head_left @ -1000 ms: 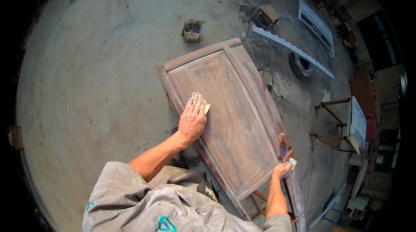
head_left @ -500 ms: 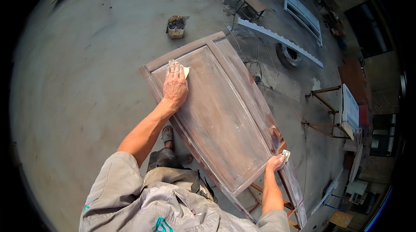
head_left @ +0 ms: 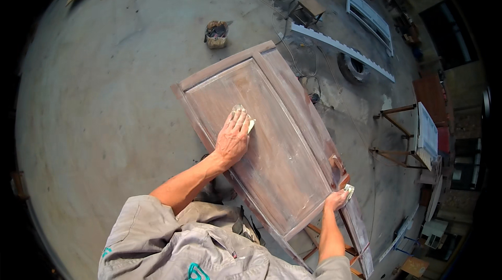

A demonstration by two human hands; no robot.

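A dusty brown wooden door panel (head_left: 277, 165) with a raised frame lies slantwise before me. On its inner field my left hand (head_left: 233, 138) presses down, fingers together, over a pale sheet of sandpaper (head_left: 251, 125) whose edge shows beside the fingers. White dust coats those fingertips. At the panel's lower right edge my right hand (head_left: 336, 200) is closed, with a folded pale piece of sandpaper (head_left: 349, 190) sticking out past its fingers. How the right fingers meet the frame is partly hidden.
Wooden supports (head_left: 312, 227) show under the panel's near end. Beyond it stand a small bucket (head_left: 216, 35), a stool (head_left: 310, 7), a tyre (head_left: 353, 67) and a long white notched strip (head_left: 342, 50). Cables (head_left: 316, 65) run over the floor. A white panel (head_left: 426, 133) rests on a rack at the right.
My left hand has slid with its sandpaper from near the panel's far left corner toward me and right. The right hand keeps its place at the edge. The view has shifted slightly.
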